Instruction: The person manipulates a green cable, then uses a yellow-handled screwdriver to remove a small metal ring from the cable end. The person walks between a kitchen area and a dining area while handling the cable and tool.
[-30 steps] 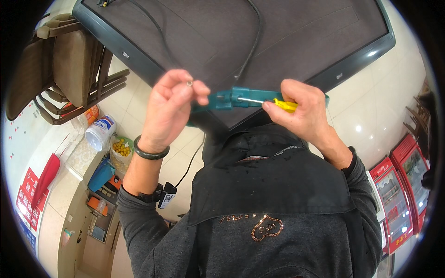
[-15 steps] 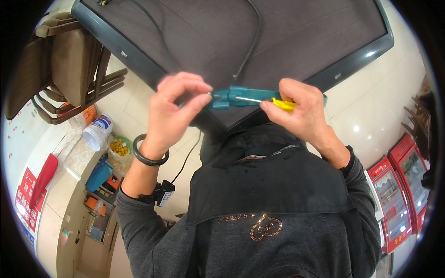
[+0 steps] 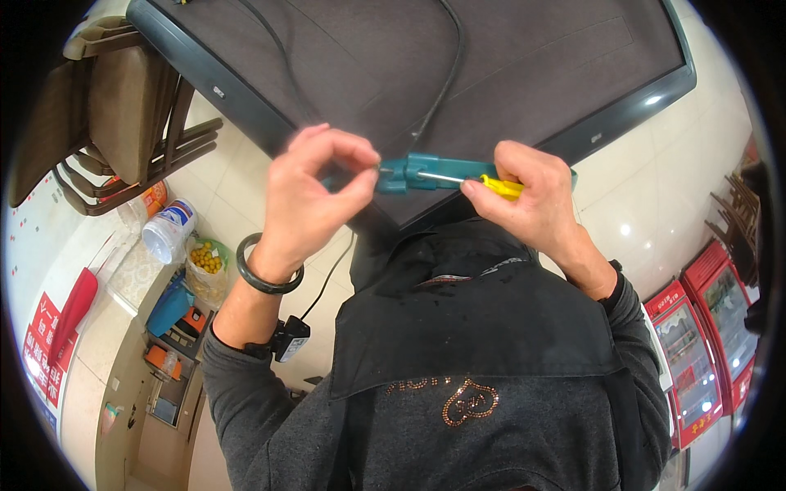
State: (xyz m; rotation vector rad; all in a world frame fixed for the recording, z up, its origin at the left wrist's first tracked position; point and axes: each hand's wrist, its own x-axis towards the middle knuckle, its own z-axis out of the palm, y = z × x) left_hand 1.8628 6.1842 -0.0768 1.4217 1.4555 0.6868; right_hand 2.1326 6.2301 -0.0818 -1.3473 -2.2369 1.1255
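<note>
A screwdriver with a yellow handle [image 3: 501, 187] is gripped in my right hand [image 3: 536, 192]. Its thin metal shaft lies along a long teal plastic piece [image 3: 422, 170] and points left. The teal piece extends behind my right hand to the right; its exact kind is not clear. My left hand [image 3: 304, 196] is closed in a pinch at the piece's left end, thumb against forefinger. What sits between those fingertips is too small and covered to make out. Both hands are above the near corner of a dark table [image 3: 573, 141].
Black cables [image 3: 449, 82] lie across the tabletop. Stacked brown chairs [image 3: 123, 106] stand at the left. Below them are a white bucket [image 3: 170, 231] and a bag of yellow fruit [image 3: 206, 260]. Red-framed glass cabinets [image 3: 688, 360] stand at the right.
My left fingertips have moved slightly right and closed in on the teal piece's end, covering a small shiny bit that showed there before. My right hand and the screwdriver have hardly moved.
</note>
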